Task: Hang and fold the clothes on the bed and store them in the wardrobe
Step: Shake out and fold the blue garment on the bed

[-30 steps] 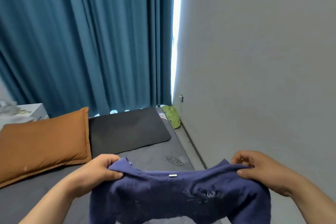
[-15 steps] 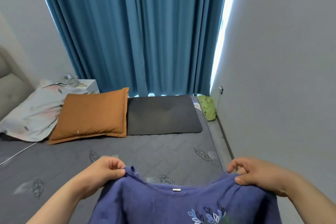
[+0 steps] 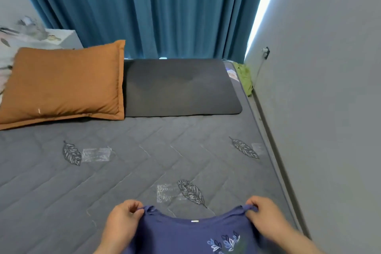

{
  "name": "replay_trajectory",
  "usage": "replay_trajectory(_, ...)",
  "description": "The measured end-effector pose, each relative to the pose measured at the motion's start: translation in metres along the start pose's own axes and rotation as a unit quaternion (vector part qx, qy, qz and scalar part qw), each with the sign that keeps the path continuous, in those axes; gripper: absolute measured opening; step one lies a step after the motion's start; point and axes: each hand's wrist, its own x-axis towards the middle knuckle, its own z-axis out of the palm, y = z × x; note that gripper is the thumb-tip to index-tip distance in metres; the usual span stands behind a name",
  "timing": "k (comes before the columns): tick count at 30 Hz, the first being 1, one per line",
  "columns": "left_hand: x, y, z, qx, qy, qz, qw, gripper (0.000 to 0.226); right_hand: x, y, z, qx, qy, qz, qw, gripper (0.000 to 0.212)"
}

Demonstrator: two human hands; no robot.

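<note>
Blue shirt [image 3: 181, 237] sits at the bottom edge of the view, stretched by its shoulders over the near part of the grey quilted bed [image 3: 123, 171], its neckline facing the pillows; whether its lower part lies on the mattress cannot be told, as it runs out of frame. At the far left a pale floral bedding [image 3: 12, 37] is bunched by the head of the bed, and just beside it lies an orange pillow [image 3: 66, 82], its right edge touching a flat dark grey pad [image 3: 179, 86]. Behind both hangs a teal curtain [image 3: 144, 6]. Nearer, the left hand [image 3: 121, 222] has its fingers curled and pinches the shirt's left shoulder seam. Between the hands the neckline dips, with a small white tag [image 3: 194, 221] at its middle and a pale leaf embroidery [image 3: 224, 241] lower to the right. The right hand [image 3: 266, 218] pinches the other shoulder in the same way, fingers curled over the fabric. Farther right a green cloth [image 3: 245, 78] is tucked at the far corner of the mattress against the grey wall [image 3: 329, 88], below a wall socket [image 3: 266, 51] with a cord.
</note>
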Motion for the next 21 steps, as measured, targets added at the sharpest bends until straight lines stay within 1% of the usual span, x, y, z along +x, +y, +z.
replay_trajectory(2, 0.04, -0.024, 0.041, -0.02, 0.041, -0.022, 0.999, 0.025, 0.048, 0.016, 0.038, -0.055, 0.072, 0.003, 0.996, 0.022)
replay_trajectory(3, 0.061, -0.034, 0.063, -0.055, 0.047, -0.042, 0.996, 0.024, 0.074, 0.024, 0.057, -0.045, 0.107, 0.016, 0.993, 0.024)
replay_trajectory(4, 0.08, -0.043, 0.085, -0.092, 0.047, -0.067, 0.992, 0.022, 0.099, 0.03, 0.079, -0.013, 0.118, 0.034, 0.992, 0.029)
replay_trajectory(5, 0.097, -0.05, 0.107, -0.123, 0.054, -0.09, 0.987, 0.02, 0.123, 0.035, 0.1, 0.045, 0.122, 0.057, 0.99, 0.031)
replay_trajectory(6, 0.117, -0.054, 0.125, -0.134, 0.072, -0.094, 0.984, 0.019, 0.147, 0.037, 0.12, 0.098, 0.126, 0.084, 0.984, 0.03)
replay_trajectory(7, 0.131, -0.06, 0.141, -0.112, 0.098, -0.08, 0.986, 0.019, 0.167, 0.039, 0.139, 0.147, 0.132, 0.107, 0.974, 0.028)
replay_trajectory(8, 0.147, -0.063, 0.153, -0.086, 0.131, -0.061, 0.986, 0.019, 0.185, 0.038, 0.153, 0.179, 0.145, 0.112, 0.967, 0.026)
replay_trajectory(11, 0.184, -0.061, 0.177, -0.001, 0.217, -0.004, 0.976, 0.017, 0.231, 0.028, 0.181, 0.181, 0.215, 0.073, 0.957, 0.017)
replay_trajectory(13, 0.206, -0.055, 0.185, 0.065, 0.242, 0.03, 0.968, 0.016, 0.264, 0.02, 0.184, 0.169, 0.267, 0.031, 0.948, 0.015)
replay_trajectory(15, 0.235, -0.048, 0.186, 0.105, 0.246, 0.084, 0.96, 0.016, 0.299, 0.012, 0.182, 0.153, 0.295, -0.003, 0.943, 0.016)
replay_trajectory(17, 0.275, -0.032, 0.177, 0.123, 0.246, 0.121, 0.954, 0.015, 0.332, 0.002, 0.175, 0.117, 0.302, -0.043, 0.945, 0.017)
replay_trajectory(20, 0.346, 0.001, 0.167, 0.143, 0.225, 0.148, 0.952, 0.013, 0.382, -0.016, 0.165, 0.018, 0.304, -0.107, 0.946, 0.013)
replay_trajectory(21, 0.365, 0.009, 0.168, 0.151, 0.215, 0.152, 0.953, 0.012, 0.399, -0.022, 0.161, -0.005, 0.302, -0.113, 0.946, 0.012)
